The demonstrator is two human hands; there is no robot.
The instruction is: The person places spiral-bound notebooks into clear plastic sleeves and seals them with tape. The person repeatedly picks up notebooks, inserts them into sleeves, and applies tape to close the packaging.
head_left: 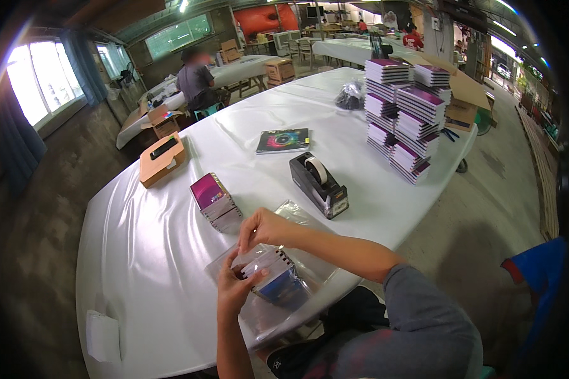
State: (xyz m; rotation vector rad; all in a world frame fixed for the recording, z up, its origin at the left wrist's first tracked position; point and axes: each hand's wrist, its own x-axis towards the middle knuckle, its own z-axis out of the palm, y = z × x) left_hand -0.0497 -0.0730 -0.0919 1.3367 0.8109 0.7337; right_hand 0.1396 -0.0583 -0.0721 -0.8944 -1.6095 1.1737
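Note:
A small stack of spiral-bound notebooks (pixel 277 285) with a blue cover lies in a clear plastic bag (pixel 308 262) near the table's front edge. My left hand (pixel 235 283) grips the bagged stack at its left end, thumb on top. Above that end, my right hand (pixel 262 228) is closed in a pinch on the bag's clear film, close to my left fingertips. Further clear plastic lies flat under and beyond the stack, partly hidden by my right forearm. Just beyond my hands sits another stack of notebooks (pixel 216 201) with a purple cover.
A black tape dispenser (pixel 319 185) stands right of centre, a dark printed booklet (pixel 283 141) behind it. Tall notebook piles (pixel 406 120) rise at the far right. A cardboard box (pixel 162 159) bearing a phone is at left, white paper (pixel 103 336) at near left. A person (pixel 196 82) sits beyond.

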